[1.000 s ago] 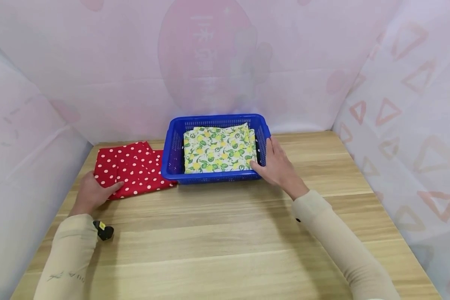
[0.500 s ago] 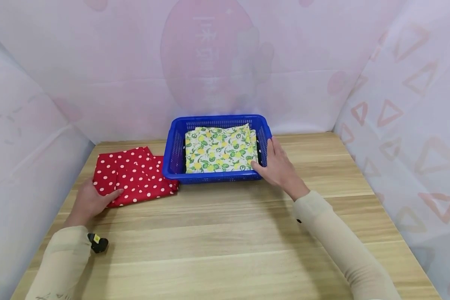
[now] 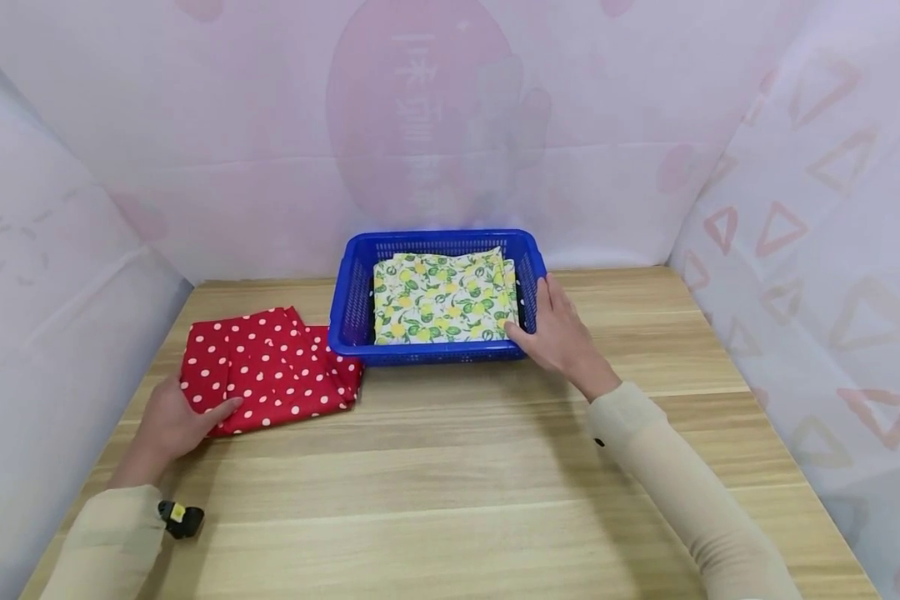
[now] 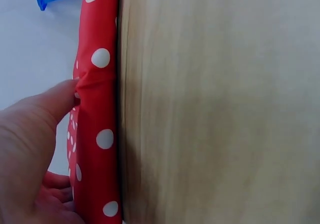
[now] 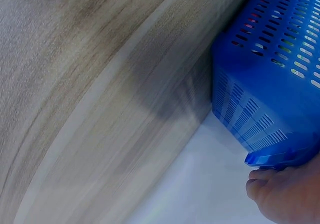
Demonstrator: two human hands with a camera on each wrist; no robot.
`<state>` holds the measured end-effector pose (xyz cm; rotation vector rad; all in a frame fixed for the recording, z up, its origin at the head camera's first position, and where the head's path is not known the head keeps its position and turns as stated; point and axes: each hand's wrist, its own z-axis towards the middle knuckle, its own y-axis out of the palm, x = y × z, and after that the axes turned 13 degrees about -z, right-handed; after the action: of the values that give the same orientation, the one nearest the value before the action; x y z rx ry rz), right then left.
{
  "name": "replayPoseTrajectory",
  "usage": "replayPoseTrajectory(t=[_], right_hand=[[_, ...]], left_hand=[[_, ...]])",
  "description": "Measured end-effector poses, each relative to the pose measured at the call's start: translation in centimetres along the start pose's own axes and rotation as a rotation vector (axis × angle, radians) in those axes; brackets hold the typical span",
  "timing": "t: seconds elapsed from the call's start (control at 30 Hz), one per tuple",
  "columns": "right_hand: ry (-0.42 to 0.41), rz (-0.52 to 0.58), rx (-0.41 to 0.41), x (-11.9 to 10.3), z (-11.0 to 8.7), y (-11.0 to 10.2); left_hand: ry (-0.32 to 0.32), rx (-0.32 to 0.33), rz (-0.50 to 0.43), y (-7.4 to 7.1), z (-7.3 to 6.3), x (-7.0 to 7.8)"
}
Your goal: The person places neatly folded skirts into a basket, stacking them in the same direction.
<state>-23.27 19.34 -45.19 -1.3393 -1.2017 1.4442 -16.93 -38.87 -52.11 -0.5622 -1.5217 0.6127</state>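
Observation:
My left hand pinches the near left corner of a folded red cloth with white dots. In the left wrist view the thumb presses on the face of the red cloth, while the other fingers are partly hidden at its far side. A blue plastic basket stands at the back, just beyond the cloth's right end. Its right side is held by my right hand, thumb over the near right corner. Inside lies a folded white cloth with a lemon print.
Underneath is a wooden table. A pale printed curtain borders it at the back and both sides. Something black with white dots shows slightly beside the lemon cloth. A small black device sits on the left wrist.
My left hand has drawn the red cloth toward me, away from the back curtain. The right hand stays on the basket, which has hardly moved.

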Motion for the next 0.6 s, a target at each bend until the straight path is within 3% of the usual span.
replayPoseTrajectory(t=[0.37, 0.6], right_hand=[[0.0, 0.007, -0.02, -0.2, -0.1, 0.2], [0.003, -0.008, -0.013, 0.1, 0.1, 0.0]], left_hand=[[0.028, 0.051, 0.039, 0.1, -3.6, 0.0], [-0.021, 0.045, 0.057, 0.3, -5.1, 0.3]])
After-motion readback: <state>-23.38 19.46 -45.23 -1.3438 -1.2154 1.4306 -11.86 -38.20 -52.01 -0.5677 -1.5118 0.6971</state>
